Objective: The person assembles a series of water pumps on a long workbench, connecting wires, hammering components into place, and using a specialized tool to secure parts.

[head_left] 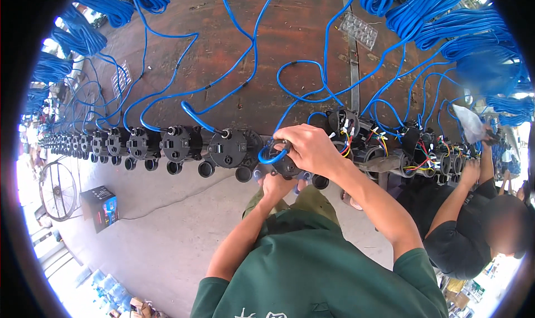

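A round black housing (pixel 287 166) is right in front of me at the table's edge, with a blue cable (pixel 274 159) looping over its face. My left hand (pixel 277 185) grips the housing from below, its fingertips partly hidden behind it. Over the top comes my right hand (pixel 310 146), fingers bent and closed on the blue cable where it meets the housing; the exact pinch point is covered by the fingers. Left of my hands stands a closed black housing (pixel 233 148) with its cable fitted. On the right, an open housing (pixel 341 121) shows coloured wires with white connectors.
More black housings (pixel 179 144) line the edge of the brown table (pixel 223 67). Coiled blue cables (pixel 429 17) lie along its far side. A clear plastic tray (pixel 358 31) rests there. At the right sits a co-worker (pixel 473 229) in black. A box (pixel 100 206) stands on the floor.
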Motion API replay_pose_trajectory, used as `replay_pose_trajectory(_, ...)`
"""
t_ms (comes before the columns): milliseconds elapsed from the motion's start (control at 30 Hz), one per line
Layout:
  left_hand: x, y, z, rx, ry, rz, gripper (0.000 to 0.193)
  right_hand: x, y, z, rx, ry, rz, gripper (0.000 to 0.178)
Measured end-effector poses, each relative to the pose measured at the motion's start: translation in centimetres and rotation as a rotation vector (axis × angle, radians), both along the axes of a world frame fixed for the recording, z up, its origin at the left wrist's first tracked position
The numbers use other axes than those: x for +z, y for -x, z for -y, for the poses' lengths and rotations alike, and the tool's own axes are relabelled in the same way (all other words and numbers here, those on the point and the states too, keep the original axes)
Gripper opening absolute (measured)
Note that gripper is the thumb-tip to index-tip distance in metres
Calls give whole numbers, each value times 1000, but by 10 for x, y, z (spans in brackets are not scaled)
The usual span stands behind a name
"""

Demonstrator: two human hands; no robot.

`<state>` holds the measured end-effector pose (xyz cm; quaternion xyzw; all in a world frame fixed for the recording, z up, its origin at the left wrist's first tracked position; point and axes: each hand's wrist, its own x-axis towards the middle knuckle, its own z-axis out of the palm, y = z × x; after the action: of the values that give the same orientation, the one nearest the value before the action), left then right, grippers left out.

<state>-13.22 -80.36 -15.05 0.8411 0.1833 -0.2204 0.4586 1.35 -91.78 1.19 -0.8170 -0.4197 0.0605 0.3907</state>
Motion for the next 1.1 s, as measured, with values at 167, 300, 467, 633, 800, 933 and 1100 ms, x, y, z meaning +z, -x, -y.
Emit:
replay_pose_trajectory(167,6,29,-29,71,292,44,62,-1,1,-3,-42,-25,47,26)
replay_pose_trajectory(300,124,28,-55,281,762,93,83,2,3,0,-75,-41,14,29)
replay_pose_trajectory(467,144,-20,-32,349,772,248,96,8,-8,-2,23,-76,-66,29)
replay_pose_trajectory(633,130,-20,-37,297,812,251,94,64,0,-26,78,107,100,48)
replay_pose_trajectory(800,128,-23,-43,235,705,304,88,61,-3,-56,72,63,-377,61)
replay_pose_trajectory(933,138,-30,-39,274,863,292,88,112,-78,-36,-225,-829,-1319,33)
replay_pose_trajectory(1100,142,-35,-41,238,856,280,88,104,-127,-27,-303,-558,-818,34)
